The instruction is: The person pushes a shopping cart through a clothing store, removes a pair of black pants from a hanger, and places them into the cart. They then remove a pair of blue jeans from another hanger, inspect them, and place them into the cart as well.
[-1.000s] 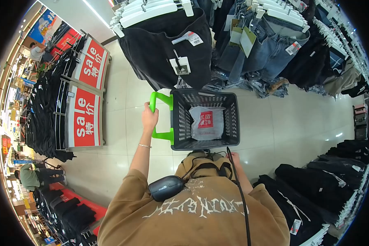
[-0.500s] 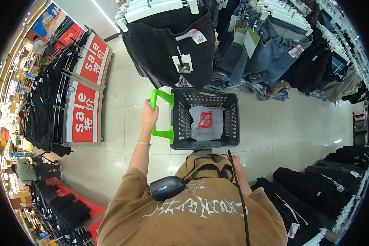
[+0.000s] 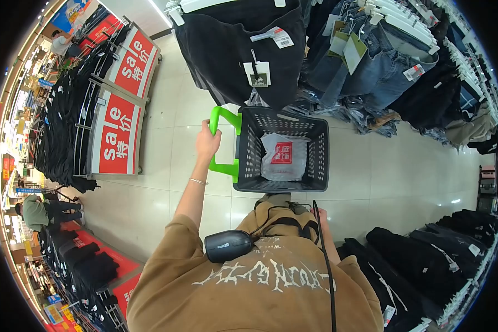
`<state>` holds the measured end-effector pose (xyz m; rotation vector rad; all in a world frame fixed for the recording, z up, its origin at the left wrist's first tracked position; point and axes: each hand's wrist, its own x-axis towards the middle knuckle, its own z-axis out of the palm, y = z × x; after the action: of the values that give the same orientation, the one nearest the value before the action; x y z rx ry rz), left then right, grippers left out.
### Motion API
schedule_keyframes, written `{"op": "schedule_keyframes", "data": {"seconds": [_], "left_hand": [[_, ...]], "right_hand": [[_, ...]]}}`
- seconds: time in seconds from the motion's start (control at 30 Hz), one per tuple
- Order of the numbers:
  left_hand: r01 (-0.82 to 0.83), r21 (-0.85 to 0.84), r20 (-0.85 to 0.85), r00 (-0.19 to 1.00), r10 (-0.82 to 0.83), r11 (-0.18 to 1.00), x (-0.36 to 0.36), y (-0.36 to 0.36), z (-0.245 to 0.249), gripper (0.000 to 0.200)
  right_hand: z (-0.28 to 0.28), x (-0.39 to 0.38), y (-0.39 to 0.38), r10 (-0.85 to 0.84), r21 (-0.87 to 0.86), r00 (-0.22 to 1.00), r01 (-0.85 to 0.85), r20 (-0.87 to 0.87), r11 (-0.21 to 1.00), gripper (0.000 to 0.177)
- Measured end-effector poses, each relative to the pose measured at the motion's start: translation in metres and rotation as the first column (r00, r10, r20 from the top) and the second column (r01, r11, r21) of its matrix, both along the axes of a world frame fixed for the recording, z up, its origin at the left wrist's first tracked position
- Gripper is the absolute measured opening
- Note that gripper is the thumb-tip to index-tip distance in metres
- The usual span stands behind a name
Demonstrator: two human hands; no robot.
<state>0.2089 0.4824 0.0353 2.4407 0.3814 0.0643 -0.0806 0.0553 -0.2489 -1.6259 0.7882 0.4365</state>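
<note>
My left hand [image 3: 207, 139] is closed around the bright green handle [image 3: 224, 167] of a dark grey shopping basket [image 3: 323, 149] with perforated walls. Inside the basket lies a white plastic bag [image 3: 288, 171] with a red printed square. My right hand [image 3: 322, 217] hangs low by my right side, beside a black cord [image 3: 322, 246]; its fingers are too small and partly covered to make out. A black device [image 3: 227, 246] rests against the chest of my brown top.
Black trousers [image 3: 232, 55] and blue jeans [image 3: 387, 72] hang ahead on white hangers. Sale signs [image 3: 116, 133] front a clothes rack at left. Dark garments [image 3: 409, 271] hang at lower right. Two people, one in a green top [image 3: 36, 213], are at far left. Pale floor tiles [image 3: 160, 205] lie between.
The basket and my left hand have shifted slightly up and right in view. The hanging trousers and jeans have also moved right. My left hand keeps its grip on the handle.
</note>
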Motion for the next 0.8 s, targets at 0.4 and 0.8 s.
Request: {"op": "schedule_keyframes", "data": {"seconds": [0.4,0.8], "left_hand": [[-0.025,-0.049,-0.019,1.000,0.024,0.998,0.003,0.005,-0.011,0.044],[-0.045,-0.063,-0.070,0.997,0.040,0.997,0.005,0.006,-0.010,0.044]], "right_hand": [[0.043,0.006,0.014,0.083,-0.102,0.996,-0.084,-0.011,0.991,0.025],[0.046,0.009,0.015,0.118,-0.148,0.993,-0.118,-0.010,0.982,0.024]]}}
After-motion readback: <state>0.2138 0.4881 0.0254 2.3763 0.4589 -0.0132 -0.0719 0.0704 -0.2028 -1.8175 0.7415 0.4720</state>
